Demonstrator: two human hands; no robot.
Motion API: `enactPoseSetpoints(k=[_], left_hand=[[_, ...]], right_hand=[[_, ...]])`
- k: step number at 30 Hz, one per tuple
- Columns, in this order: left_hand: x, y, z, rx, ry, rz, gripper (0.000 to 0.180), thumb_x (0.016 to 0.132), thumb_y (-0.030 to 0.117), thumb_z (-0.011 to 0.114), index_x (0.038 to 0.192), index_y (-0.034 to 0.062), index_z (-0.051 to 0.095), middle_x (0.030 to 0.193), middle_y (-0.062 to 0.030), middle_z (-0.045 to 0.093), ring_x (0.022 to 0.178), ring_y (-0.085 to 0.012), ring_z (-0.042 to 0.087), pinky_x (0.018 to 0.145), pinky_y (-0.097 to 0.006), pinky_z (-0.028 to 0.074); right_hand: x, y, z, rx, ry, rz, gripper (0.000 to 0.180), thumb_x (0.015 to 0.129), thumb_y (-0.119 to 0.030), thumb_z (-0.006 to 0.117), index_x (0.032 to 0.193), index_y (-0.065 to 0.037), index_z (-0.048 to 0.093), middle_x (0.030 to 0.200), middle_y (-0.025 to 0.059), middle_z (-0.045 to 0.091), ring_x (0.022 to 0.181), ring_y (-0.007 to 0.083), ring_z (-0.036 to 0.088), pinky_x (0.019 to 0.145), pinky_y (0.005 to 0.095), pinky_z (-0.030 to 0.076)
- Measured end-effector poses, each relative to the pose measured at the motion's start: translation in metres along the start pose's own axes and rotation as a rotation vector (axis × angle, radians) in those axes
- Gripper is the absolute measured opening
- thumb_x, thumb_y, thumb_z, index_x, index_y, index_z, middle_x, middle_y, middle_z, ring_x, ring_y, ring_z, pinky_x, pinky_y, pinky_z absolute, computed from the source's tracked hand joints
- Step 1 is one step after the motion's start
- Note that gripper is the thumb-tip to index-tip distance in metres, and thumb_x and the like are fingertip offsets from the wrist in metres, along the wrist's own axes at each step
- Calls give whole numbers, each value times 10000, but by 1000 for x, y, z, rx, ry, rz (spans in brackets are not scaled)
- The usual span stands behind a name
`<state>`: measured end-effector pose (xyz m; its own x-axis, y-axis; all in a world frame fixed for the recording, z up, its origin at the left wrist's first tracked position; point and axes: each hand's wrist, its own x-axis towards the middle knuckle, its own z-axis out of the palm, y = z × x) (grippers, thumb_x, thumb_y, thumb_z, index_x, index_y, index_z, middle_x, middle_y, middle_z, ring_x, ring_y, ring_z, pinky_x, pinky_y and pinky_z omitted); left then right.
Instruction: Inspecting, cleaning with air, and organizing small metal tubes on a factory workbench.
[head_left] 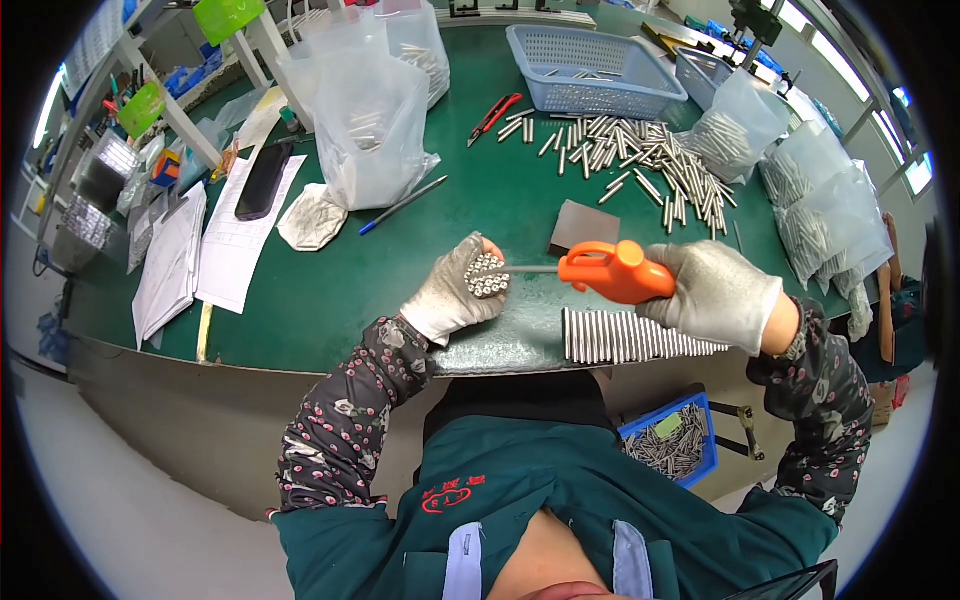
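Observation:
My left hand (450,290), in a pale work glove, is closed around a bundle of metal pins (488,276) whose round ends face right. My right hand (712,292), gloved too, grips an orange air blow gun (618,272). The gun's thin metal nozzle reaches left to the ends of the bundle; whether it touches them I cannot tell. Below the gun, a row of metal pins (625,338) lies side by side along the table's near edge, partly under my right hand. A dark grey block (583,226) sits just behind the gun.
Loose pins (650,160) lie heaped before a blue plastic basket (590,95). Bags of pins (805,200) stand at right, another bag (365,130) at back left. A red cutter (494,118), pen (400,207), phone (264,182) and papers (235,245) lie around. A blue bin (707,440) sits below the table.

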<state>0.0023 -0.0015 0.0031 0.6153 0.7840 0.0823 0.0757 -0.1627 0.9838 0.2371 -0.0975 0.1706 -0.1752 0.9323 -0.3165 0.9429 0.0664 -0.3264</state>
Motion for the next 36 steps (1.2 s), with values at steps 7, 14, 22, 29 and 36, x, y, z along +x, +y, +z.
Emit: enactPoseSetpoints(k=[7, 14, 22, 29, 36], left_hand=[[-3, -8, -2, 24, 75, -35, 382, 599, 21, 698, 919, 59, 493, 797, -8, 540, 730, -79, 527, 665, -220, 449], [-6, -8, -3, -15, 55, 35, 373, 609, -20, 668, 921, 50, 476, 788, 4, 530, 724, -78, 520, 683, -202, 439], [-12, -3, 0, -78, 59, 27, 410, 600, -77, 653, 938, 63, 470, 800, 0, 542, 731, -82, 528, 685, -213, 447], [-15, 2, 1, -106, 69, 2, 421, 608, -101, 640, 949, 67, 459, 808, -14, 548, 741, -95, 536, 695, -221, 447], [-11, 7, 2, -145, 105, -58, 403, 604, -60, 658, 936, 51, 460, 795, -18, 545, 736, -93, 537, 684, -218, 444]], right_hand=[[-22, 66, -20, 499, 57, 202, 276, 766, -293, 632, 873, -40, 604, 680, 30, 623, 551, 85, 549, 466, 239, 424], [-71, 217, -2, 719, 541, 596, 338, 777, -347, 662, 803, -23, 572, 629, 46, 567, 477, 137, 530, 430, 267, 432], [-34, 325, 49, 627, 614, 986, 404, 710, -357, 662, 915, -14, 601, 803, 117, 621, 656, 231, 601, 558, 355, 467], [-5, 289, 45, -37, 598, 1087, 549, 667, -479, 616, 1091, -131, 602, 1071, 158, 608, 1002, 313, 577, 849, 393, 450], [-9, 291, 54, 136, 627, 923, 512, 694, -425, 586, 1113, -131, 586, 1060, 169, 608, 993, 319, 577, 823, 385, 444]])
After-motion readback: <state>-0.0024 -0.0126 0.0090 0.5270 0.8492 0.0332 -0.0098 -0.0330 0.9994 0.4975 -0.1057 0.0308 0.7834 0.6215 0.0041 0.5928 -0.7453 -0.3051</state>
